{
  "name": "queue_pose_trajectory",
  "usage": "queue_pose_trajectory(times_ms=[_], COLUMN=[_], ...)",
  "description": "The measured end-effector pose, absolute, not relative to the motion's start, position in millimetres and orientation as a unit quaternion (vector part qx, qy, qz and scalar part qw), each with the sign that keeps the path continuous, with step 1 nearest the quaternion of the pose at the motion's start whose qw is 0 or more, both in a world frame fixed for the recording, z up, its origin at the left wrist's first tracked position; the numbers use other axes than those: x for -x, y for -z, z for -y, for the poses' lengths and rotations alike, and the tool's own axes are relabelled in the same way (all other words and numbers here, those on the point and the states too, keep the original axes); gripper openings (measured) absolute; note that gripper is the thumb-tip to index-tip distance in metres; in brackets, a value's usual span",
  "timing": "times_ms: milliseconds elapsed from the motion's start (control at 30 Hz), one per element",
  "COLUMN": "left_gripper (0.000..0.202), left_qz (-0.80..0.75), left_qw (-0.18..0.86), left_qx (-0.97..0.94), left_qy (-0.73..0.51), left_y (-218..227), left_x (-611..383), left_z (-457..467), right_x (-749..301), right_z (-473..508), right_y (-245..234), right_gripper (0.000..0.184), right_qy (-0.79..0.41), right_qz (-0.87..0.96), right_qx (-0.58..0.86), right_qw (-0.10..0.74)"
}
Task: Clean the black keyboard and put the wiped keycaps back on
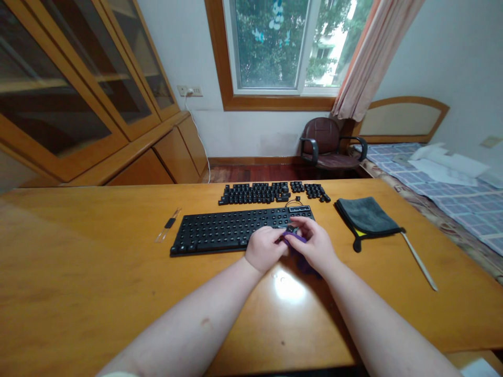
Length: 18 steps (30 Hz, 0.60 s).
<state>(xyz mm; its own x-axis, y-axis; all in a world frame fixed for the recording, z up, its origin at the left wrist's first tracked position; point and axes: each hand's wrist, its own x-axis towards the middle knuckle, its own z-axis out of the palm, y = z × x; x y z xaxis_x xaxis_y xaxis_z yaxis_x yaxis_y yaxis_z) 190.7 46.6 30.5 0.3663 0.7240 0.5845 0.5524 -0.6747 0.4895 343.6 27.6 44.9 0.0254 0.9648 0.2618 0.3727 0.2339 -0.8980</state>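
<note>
My left hand (pixel 265 248) is closed, its fingers pinching the edge of a purple cloth (pixel 297 237) in front of the keyboard's right part. My right hand (pixel 312 243) is closed on the same cloth from the other side. A small black keycap (pixel 291 229) shows between the fingertips of both hands, against the cloth. More purple cloth hangs in shadow under my right hand. Just behind the hands lies a black keyboard (pixel 220 231) with most of its keycaps off, bare switches showing; a few caps stay at its lower left corner. My hands cover its right end.
Loose black keycaps (pixel 255 193) are laid out in rows behind the keyboard. A wire keycap puller (pixel 170 223) lies to the left. At right are a folded grey cloth (pixel 367 214) with black edging and a pale thin stick (pixel 420 262). The wooden table's (pixel 98 283) far edge lies beyond the keycaps.
</note>
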Motion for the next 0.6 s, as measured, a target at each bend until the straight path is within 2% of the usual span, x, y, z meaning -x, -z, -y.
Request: queue_pose_trajectory(times_ms=[133,367,600], left_gripper=[0.017,0.018,0.016], left_qz=[-0.380,-0.405,-0.347], left_qw=[0.126,0.161,0.121], left_qx=[-0.824,-0.791,-0.830], left_qy=[-0.401,-0.429,-0.421], left_y=[-28.0,-31.2,-28.0], left_x=[-192.0,-191.1,-190.8], left_z=[-47.3,-49.2,-48.3], right_x=[-340.3,-344.4,-334.3], right_z=[-28.9,-33.9,-27.2], right_y=[-38.5,-40.8,-44.3], right_gripper=[0.048,0.045,0.039], right_qy=[-0.357,-0.482,-0.511], right_qz=[0.574,0.490,0.470], right_qx=[0.552,0.480,0.523], right_qw=[0.488,0.545,0.494])
